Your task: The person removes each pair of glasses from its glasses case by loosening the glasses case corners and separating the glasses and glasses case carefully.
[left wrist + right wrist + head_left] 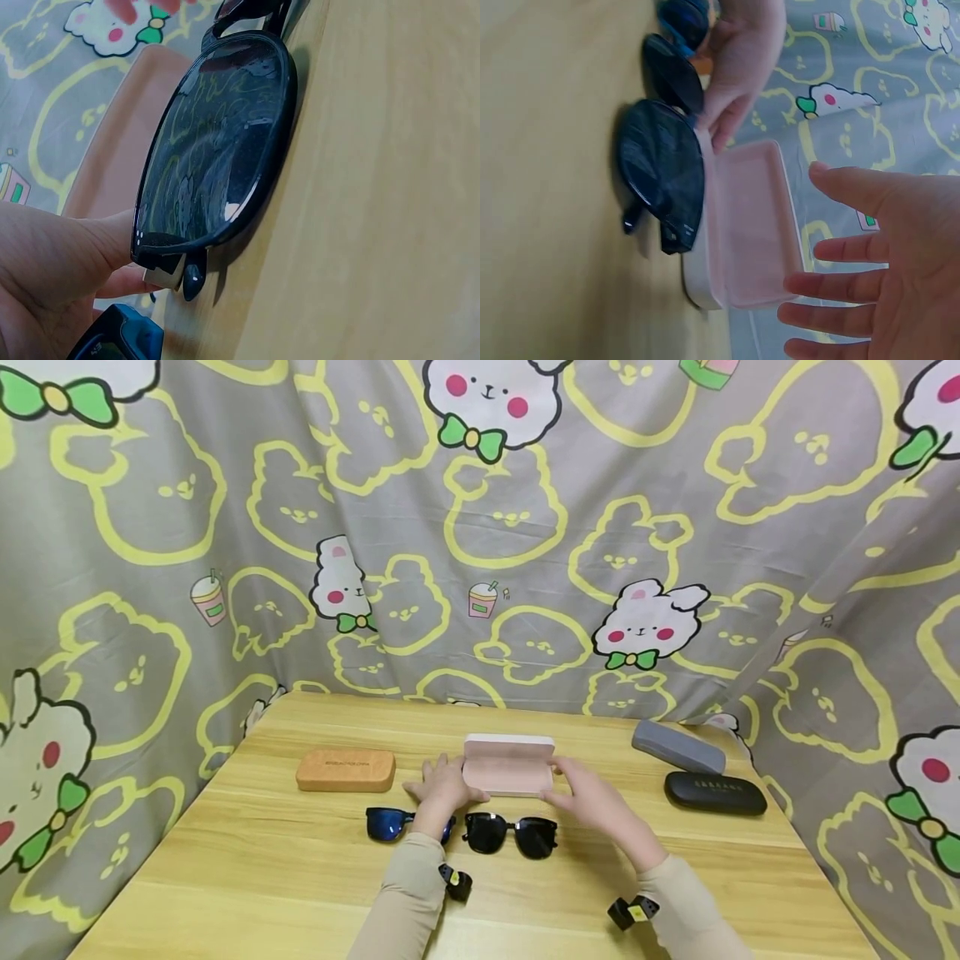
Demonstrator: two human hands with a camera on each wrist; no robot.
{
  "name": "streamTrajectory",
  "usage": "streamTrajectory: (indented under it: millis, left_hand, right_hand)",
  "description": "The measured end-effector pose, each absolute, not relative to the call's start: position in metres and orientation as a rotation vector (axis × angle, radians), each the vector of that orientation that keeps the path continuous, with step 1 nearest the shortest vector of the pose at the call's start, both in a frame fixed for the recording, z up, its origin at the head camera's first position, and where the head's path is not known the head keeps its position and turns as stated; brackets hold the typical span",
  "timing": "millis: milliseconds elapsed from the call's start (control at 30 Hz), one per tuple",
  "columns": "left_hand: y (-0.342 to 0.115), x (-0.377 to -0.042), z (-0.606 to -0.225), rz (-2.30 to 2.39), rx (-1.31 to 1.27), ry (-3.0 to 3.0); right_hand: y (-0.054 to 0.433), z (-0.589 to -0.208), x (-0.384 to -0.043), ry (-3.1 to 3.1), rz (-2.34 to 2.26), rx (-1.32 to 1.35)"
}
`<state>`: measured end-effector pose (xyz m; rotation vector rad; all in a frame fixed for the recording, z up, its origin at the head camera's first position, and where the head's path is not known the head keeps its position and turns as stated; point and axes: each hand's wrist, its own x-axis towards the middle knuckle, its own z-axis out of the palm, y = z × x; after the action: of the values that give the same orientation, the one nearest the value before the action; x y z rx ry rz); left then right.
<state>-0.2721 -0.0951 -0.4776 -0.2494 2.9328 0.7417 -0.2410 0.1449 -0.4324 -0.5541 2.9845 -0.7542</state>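
A pale pink glasses case (507, 777) stands with its lid up at the middle of the table, its pink inside bare. At its left end, my left hand (444, 787) has its fingers spread, with the thumb at the front corner. My right hand (581, 789) is around the right end; in the right wrist view its fingers (832, 285) are straight and apart from the case. In front lie black sunglasses (512, 835) with dark lenses, folded. Blue-lensed sunglasses (386, 824) lie to their left, partly hidden behind my left wrist.
An orange-brown glasses case (346, 771) lies shut on the left. At the right, a grey-blue case (678, 747) lies behind a black case (716, 793). A patterned curtain (525, 568) hangs behind the wooden table (540, 910) and at both sides.
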Motion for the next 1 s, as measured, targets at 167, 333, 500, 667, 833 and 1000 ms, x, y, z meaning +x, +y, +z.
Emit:
streamTrajectory:
  millis: [167, 333, 500, 667, 833, 1000]
  left_hand:
    - [-0.096, -0.272, -0.478, 0.750, -0.238, 2.936]
    - [-0.095, -0.272, -0.476, 0.761, -0.233, 2.931]
    - [-0.094, -0.271, -0.475, 0.762, -0.237, 2.924]
    - [-0.095, -0.271, -0.474, 0.757, -0.239, 2.923]
    - [-0.095, -0.271, -0.475, 0.761, -0.239, 2.929]
    - [-0.095, -0.271, -0.475, 0.763, -0.242, 2.928]
  right_hand:
    - [0.146, -0.426, -0.255, 3.002, -0.806, -0.541]
    - [0.145, -0.425, -0.264, 3.061, -0.876, -0.528]
    - [0.146, -0.425, -0.273, 3.113, -0.914, -0.527]
    - [0.146, -0.427, -0.280, 3.154, -0.919, -0.524]
    - [0.145, -0.430, -0.288, 3.176, -0.927, -0.484]
    - [0.144, -0.435, -0.296, 3.180, -0.911, -0.459]
